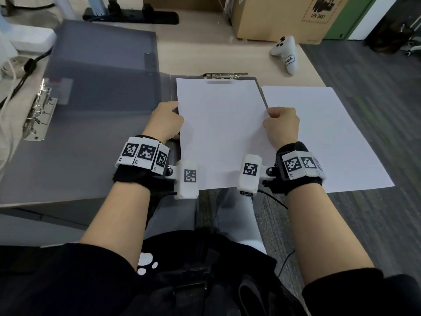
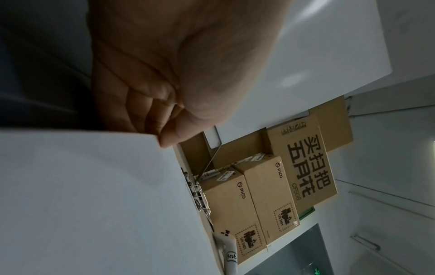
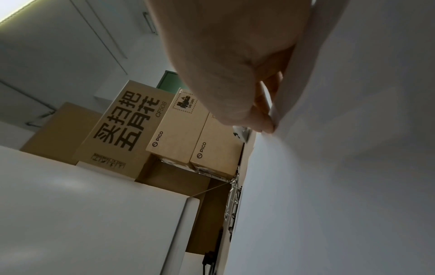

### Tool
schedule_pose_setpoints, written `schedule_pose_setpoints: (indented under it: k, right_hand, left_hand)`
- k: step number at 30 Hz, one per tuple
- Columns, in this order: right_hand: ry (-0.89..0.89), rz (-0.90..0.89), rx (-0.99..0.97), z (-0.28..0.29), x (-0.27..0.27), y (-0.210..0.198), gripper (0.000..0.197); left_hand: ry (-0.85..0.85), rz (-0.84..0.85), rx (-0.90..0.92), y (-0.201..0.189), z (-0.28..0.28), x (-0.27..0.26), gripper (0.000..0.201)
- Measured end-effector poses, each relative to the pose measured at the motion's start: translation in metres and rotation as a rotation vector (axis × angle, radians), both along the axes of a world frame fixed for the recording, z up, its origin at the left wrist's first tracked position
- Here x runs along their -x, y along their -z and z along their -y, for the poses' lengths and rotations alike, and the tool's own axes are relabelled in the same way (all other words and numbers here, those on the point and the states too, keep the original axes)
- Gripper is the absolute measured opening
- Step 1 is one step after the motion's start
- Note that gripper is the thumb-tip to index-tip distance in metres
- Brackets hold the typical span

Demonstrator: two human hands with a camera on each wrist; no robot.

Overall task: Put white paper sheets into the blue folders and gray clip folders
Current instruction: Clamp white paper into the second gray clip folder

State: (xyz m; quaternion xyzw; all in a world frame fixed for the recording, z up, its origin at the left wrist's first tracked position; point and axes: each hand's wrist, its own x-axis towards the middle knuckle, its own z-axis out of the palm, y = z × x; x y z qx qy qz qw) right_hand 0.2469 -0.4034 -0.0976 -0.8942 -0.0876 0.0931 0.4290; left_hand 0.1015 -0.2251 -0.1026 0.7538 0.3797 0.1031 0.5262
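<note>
Here two gray clip folders lie on the desk: one open folder at the left with its metal clip, and a second gray clip folder under the held paper sheets. A second white stack lies just right. The left hand pinches the sheets' left edge, the right hand their right edge. Their long axis runs away from the person, top edge at the folder's clip.

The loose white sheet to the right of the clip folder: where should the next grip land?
On the loose white sheet, take the near right corner from the right. That part seems to overhang the table edge, so fingers can probably slip beneath; further left it lies flat on the table.
</note>
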Motion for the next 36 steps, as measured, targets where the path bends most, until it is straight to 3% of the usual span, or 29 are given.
schedule_pose_setpoints:
  k: [9, 13, 16, 18, 21, 24, 27, 31, 36]
  right_hand:
    - [-0.11, 0.041, 0.153, -0.005, -0.008, 0.004, 0.02]
    - [-0.138, 0.067, 0.187, -0.005, -0.011, 0.008, 0.04]
    - [-0.128, 0.094, 0.193, -0.006, -0.01, 0.006, 0.025]
    - [-0.103, 0.125, 0.191, -0.006, -0.008, 0.003, 0.021]
    - [-0.082, 0.152, 0.167, -0.005, -0.008, -0.004, 0.035]
    - [-0.095, 0.188, 0.12, -0.009, -0.007, -0.014, 0.039]
    - [-0.141, 0.165, 0.061, -0.019, -0.01, -0.02, 0.023]
    - [-0.198, 0.1, 0.002, -0.039, -0.013, -0.027, 0.04]
    - [-0.29, 0.027, 0.033, -0.066, -0.024, -0.021, 0.038]
  left_hand:
    - [0.054, -0.099, -0.003, -0.002, -0.008, -0.003, 0.037]
    - [0.07, -0.164, -0.066, -0.007, -0.008, -0.001, 0.036]
    - [0.062, -0.214, -0.083, -0.012, -0.008, 0.001, 0.034]
    - [0.04, -0.253, -0.102, -0.014, -0.009, 0.004, 0.042]
    - [0.021, -0.304, -0.172, -0.019, -0.015, 0.01, 0.053]
    - [0.009, -0.264, -0.21, -0.028, -0.02, 0.01, 0.051]
    - [0.035, -0.185, -0.235, -0.033, -0.024, -0.001, 0.046]
    - [0.117, -0.13, -0.253, -0.035, -0.022, -0.027, 0.043]
    - [0.205, -0.116, -0.25, -0.029, -0.022, -0.062, 0.041]
